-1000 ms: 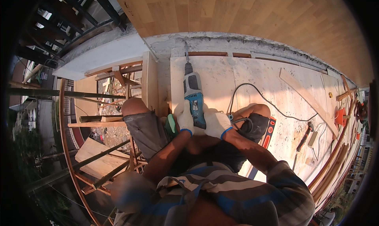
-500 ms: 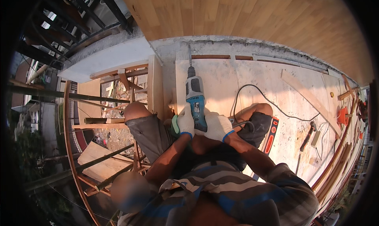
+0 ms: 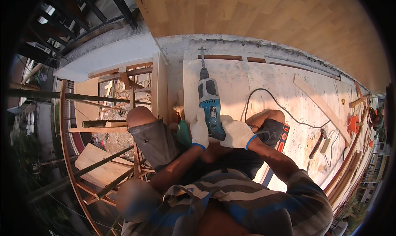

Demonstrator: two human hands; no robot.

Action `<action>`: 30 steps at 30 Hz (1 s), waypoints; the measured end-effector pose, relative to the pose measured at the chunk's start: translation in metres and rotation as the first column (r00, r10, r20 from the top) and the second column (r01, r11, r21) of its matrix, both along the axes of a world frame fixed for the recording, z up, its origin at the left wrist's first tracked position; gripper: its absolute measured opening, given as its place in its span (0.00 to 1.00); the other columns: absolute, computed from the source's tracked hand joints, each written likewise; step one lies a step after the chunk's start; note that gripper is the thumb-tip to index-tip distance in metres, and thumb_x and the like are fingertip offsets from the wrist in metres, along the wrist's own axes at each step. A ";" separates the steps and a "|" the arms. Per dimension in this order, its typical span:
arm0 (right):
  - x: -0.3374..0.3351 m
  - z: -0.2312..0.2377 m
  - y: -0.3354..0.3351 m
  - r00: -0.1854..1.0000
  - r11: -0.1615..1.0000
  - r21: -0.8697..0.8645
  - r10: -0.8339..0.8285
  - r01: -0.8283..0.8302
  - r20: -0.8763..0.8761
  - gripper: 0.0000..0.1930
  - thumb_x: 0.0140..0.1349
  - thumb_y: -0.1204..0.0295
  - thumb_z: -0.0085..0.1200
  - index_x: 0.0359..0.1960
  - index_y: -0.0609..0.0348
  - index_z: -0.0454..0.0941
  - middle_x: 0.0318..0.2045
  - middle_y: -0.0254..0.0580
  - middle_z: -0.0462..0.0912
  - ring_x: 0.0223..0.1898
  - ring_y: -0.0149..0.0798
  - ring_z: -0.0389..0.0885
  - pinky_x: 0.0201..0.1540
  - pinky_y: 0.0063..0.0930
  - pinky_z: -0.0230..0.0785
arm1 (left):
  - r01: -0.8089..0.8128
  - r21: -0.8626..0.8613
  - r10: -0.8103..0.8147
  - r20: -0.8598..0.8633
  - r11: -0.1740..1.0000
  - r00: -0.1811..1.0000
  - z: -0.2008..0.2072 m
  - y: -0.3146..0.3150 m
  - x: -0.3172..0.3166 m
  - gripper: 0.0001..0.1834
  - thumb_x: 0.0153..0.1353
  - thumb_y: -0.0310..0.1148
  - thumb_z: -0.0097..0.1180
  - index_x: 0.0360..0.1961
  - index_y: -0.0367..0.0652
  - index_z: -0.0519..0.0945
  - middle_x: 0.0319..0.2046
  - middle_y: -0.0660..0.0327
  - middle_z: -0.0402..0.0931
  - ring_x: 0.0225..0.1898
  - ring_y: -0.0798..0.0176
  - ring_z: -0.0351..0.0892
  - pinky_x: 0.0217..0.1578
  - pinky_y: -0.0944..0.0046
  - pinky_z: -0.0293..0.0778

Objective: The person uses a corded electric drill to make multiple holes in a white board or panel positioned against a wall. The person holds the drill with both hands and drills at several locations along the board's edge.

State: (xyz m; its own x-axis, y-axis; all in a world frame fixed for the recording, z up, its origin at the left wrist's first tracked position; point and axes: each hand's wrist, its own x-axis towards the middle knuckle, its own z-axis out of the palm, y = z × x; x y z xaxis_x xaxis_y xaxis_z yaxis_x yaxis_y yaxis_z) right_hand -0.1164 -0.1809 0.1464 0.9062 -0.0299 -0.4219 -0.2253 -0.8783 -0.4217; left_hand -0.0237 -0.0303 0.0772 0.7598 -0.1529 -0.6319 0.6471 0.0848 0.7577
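A teal and grey rotary hammer drill [image 3: 210, 96] points away from me between my knees. Its long metal bit [image 3: 202, 58] reaches to the rough concrete edge [image 3: 177, 48] below the wood panelling; whether the tip has entered it I cannot tell. My left hand [image 3: 199, 131], in a white knitted glove with a blue cuff, is closed against the left side of the drill body. My right hand [image 3: 237, 133], gloved alike, wraps the rear handle, and its fingers are partly hidden.
Pale plywood sheeting [image 3: 231, 81] carries a black cord [image 3: 284, 112], a plank [image 3: 319, 106], a red spirit level [image 3: 283, 143] and a hammer-like tool [image 3: 317, 144]. Further right hangs a red bucket [image 3: 352, 124]. At left, an open timber frame [image 3: 142, 85] drops to rubble below.
The drill has swung a little to the right and tilted, with both hands moving along. Its bit tip sits slightly further right and nearer me. The view has shifted slightly.
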 end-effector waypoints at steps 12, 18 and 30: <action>0.025 -0.002 -0.003 0.985 0.994 0.109 -0.005 -0.014 0.172 0.32 0.56 0.53 0.75 0.53 0.66 0.80 0.41 0.67 0.90 0.46 0.72 0.90 0.49 0.58 0.82 | -0.167 -0.151 0.157 -0.074 0.974 0.985 -0.007 -0.003 0.036 0.30 0.82 0.51 0.58 0.66 0.32 0.84 0.55 0.57 0.87 0.51 0.62 0.87 0.53 0.59 0.83; 0.017 0.028 0.015 0.966 0.950 0.219 -0.245 0.223 0.080 0.32 0.60 0.49 0.74 0.54 0.64 0.82 0.45 0.67 0.90 0.50 0.70 0.89 0.53 0.55 0.82 | 0.235 -0.133 -0.085 0.678 0.963 0.730 0.048 0.010 0.027 0.14 0.74 0.29 0.62 0.55 0.37 0.91 0.61 0.48 0.88 0.59 0.56 0.88 0.71 0.52 0.77; 0.013 0.066 -0.002 0.701 0.422 0.723 -0.703 0.547 -0.120 0.16 0.64 0.68 0.70 0.41 0.73 0.85 0.28 0.43 0.88 0.26 0.32 0.86 0.30 0.28 0.76 | 0.342 0.666 -0.715 0.698 0.663 0.029 0.183 -0.088 0.069 0.15 0.71 0.43 0.63 0.35 0.43 0.91 0.26 0.51 0.86 0.30 0.46 0.88 0.34 0.48 0.83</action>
State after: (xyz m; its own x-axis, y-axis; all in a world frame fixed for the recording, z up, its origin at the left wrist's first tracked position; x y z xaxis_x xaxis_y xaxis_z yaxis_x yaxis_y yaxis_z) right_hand -0.1034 -0.1829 0.2121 0.8119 -0.4077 -0.4179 -0.4459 0.0290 -0.8946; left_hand 0.0454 -0.1185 0.2604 0.5632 -0.7837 0.2619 -0.6638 -0.2404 0.7082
